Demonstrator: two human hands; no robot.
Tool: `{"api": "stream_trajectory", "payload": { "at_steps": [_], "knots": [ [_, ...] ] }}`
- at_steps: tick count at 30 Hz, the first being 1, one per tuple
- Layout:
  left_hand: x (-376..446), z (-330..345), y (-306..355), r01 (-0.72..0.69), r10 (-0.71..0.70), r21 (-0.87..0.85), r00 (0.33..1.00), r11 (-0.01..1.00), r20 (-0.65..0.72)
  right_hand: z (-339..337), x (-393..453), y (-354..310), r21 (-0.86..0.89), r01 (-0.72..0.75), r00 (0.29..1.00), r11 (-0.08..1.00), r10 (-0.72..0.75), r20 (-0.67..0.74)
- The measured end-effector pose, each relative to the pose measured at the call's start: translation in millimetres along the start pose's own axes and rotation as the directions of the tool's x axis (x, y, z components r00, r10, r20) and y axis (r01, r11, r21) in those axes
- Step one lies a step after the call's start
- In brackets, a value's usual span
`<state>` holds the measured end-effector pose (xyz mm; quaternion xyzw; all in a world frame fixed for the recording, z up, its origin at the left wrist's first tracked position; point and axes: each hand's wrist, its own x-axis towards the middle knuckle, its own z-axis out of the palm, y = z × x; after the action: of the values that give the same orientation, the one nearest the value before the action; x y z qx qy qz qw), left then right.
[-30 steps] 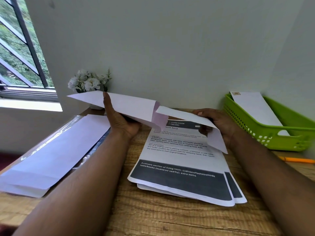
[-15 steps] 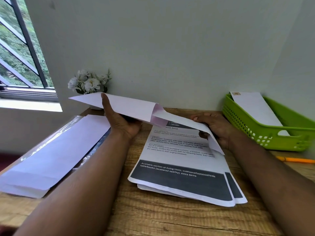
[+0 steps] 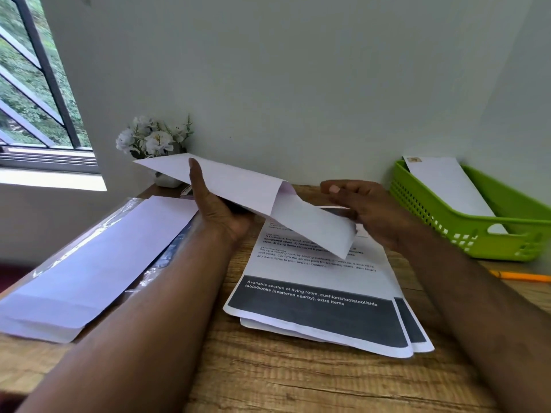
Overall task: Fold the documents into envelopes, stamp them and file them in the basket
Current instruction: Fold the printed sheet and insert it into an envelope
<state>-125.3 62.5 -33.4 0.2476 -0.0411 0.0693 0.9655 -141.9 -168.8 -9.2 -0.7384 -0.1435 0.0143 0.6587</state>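
My left hand [image 3: 219, 208] grips a long white envelope [image 3: 226, 181] from below, thumb across its top, holding it above the desk with its open end to the right. A folded white document [image 3: 316, 226] sticks out of that open end. My right hand [image 3: 365, 211] pinches the document's far edge. Under them a stack of printed documents [image 3: 322, 293] with dark bands lies on the wooden desk [image 3: 268, 377]. The green basket [image 3: 512, 234] at the right holds one stamped envelope [image 3: 447, 183].
A pile of blank envelopes [image 3: 89, 266] on a plastic wrapper lies at the left. A small pot of white flowers [image 3: 153, 141] stands against the back wall. An orange pencil [image 3: 520, 276] lies in front of the basket. A window is at far left.
The folded document has slid further into the envelope. My right hand has risen and shifted its hold to the paper's far edge. The left hand has kept the envelope nearly still.
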Motion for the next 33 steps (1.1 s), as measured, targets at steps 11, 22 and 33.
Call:
{"api": "stream_trajectory", "payload": {
  "at_steps": [11,22,33],
  "knots": [
    [3,-3,2,-0.038,0.038,-0.048,0.999,0.998,-0.002,-6,-8,5,0.266,-0.162,0.966,0.95,0.098,0.239],
    [-3,6,-26,0.084,-0.087,0.03,0.988,0.996,0.13,30,-1,15,-0.569,0.164,0.947,0.806,-0.291,-0.138],
    [1,8,-19,0.352,-0.427,0.325,0.883,0.878,0.197,26,-5,15,-0.814,0.579,0.589,0.041,-0.712,0.383]
  ]
}}
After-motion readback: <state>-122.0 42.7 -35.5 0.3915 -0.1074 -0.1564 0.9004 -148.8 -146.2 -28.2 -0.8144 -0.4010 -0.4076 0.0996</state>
